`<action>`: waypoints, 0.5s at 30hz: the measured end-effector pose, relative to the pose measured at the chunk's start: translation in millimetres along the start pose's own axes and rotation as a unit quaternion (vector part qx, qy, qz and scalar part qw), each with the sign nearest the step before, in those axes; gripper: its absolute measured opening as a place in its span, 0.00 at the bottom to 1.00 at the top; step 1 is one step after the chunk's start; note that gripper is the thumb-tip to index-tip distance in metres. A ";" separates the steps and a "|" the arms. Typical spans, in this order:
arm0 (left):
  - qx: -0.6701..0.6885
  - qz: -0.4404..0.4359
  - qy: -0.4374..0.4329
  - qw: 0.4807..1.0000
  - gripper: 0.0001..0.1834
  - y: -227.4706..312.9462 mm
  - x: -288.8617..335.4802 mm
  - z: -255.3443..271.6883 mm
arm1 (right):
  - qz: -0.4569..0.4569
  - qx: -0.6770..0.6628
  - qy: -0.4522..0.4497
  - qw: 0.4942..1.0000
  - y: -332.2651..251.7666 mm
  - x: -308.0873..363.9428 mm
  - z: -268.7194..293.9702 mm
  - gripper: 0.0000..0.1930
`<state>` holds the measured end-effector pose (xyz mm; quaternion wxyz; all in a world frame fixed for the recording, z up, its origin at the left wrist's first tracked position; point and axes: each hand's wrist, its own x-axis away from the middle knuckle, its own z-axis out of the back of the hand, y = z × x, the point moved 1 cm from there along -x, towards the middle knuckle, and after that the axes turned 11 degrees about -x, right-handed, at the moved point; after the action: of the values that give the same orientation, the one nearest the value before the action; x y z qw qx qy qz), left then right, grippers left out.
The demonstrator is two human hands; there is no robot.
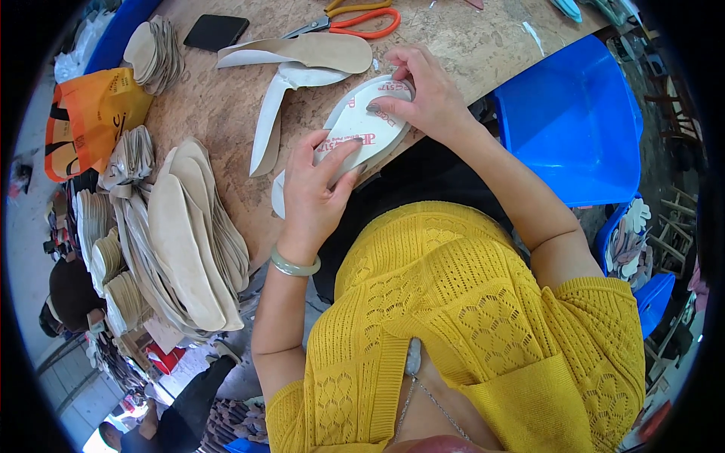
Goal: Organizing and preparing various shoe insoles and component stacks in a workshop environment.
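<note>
Both hands are on a shoe insole (pixel 353 113) with a white, red-printed face turned up, at the table's near edge. My left hand (pixel 317 181) grips its lower left part, thumb and fingers closed on the edge. At the upper right end, my right hand (pixel 427 94) holds the rim with curled fingers, its thumb lying on the printed face. Part of the insole's narrow end shows beyond my left wrist. Just behind it lie a tan insole piece (pixel 332 53) and a folded white-and-tan piece (pixel 266 140). Scissors (pixel 316 25) with orange handles rest farther back.
Stacks of tan insole pieces (pixel 200 226) line the table's left side, with a smaller stack (pixel 151 57) at the far left. Nearby are a black phone (pixel 216 32) and an orange bag (pixel 94 113). A blue bin (pixel 578 121) stands right. Another person (pixel 189 404) is at lower left.
</note>
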<state>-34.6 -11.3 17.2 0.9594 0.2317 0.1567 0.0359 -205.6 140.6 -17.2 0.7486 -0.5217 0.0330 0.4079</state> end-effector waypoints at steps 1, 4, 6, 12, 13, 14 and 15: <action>0.000 0.000 0.000 1.000 0.22 -0.5 0.3 0.0 | 0.005 -0.001 -0.003 1.000 -0.3 0.2 -0.1 0.30; 0.000 -0.005 0.005 1.000 0.23 -1.4 1.1 -0.2 | -0.011 0.015 -0.012 1.000 -1.2 -0.2 0.7 0.30; 0.006 -0.003 0.011 1.000 0.23 -1.0 1.2 0.2 | -0.009 0.022 -0.013 1.000 -1.5 -0.2 0.1 0.30; -0.003 -0.008 0.006 1.000 0.23 -0.2 1.2 -0.2 | 0.002 0.033 -0.012 0.999 -1.7 -0.4 -0.3 0.29; -0.003 -0.008 0.006 1.000 0.23 -0.4 2.0 -0.9 | 0.003 0.033 -0.012 0.999 -1.9 0.0 -0.8 0.29; -0.006 -0.006 0.007 1.000 0.23 -0.6 2.7 -1.6 | 0.003 0.033 -0.011 0.999 -1.8 0.4 -1.4 0.29; -0.009 -0.003 0.006 1.000 0.24 -0.6 2.4 -1.8 | -0.001 0.036 -0.015 0.999 -1.4 0.0 -1.5 0.29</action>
<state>-32.9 -10.6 14.8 0.9605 0.2226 0.1634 0.0354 -204.1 139.2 -16.8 0.7678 -0.4881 0.0364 0.4134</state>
